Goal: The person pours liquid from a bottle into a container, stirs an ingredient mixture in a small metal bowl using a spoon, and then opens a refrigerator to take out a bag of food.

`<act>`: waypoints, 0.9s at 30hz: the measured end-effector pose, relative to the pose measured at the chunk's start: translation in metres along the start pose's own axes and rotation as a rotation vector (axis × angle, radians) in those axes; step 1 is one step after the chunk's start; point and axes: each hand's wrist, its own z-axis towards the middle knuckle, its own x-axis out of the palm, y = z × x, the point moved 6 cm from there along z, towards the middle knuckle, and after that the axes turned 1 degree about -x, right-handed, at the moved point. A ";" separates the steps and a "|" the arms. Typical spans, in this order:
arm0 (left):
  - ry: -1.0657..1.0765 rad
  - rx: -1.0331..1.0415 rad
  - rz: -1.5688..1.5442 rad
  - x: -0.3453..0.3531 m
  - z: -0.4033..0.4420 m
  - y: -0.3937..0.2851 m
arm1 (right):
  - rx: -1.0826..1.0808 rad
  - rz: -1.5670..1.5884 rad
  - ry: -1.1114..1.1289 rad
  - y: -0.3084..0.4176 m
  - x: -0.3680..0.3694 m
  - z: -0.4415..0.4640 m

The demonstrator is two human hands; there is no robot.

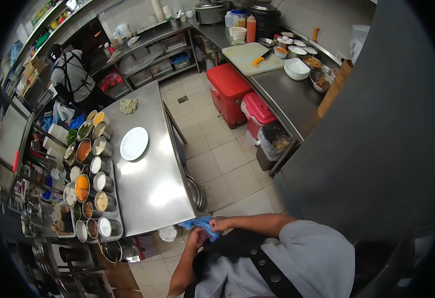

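Note:
A crumpled blue cloth [201,226] is bunched between my two hands near the corner of the steel table [153,203]. My left hand [196,239] is closed on its lower side, with the fingers partly hidden. My right hand [220,224] grips the cloth from the right, fingers curled. On the table lies a white oval plate [134,144], and a crumpled pale cloth [128,106] rests farther back.
Metal containers of ingredients [104,202] line the table's left side. A counter on the right holds a cutting board [252,55], an orange-handled knife [262,58] and bowls [297,68]. Red coolers [228,89] stand below. Another person [73,77] works at the back left.

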 end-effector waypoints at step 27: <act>-1.033 -0.076 0.859 -0.074 -0.195 0.121 | 0.604 -0.597 -0.278 -0.268 -0.117 -0.149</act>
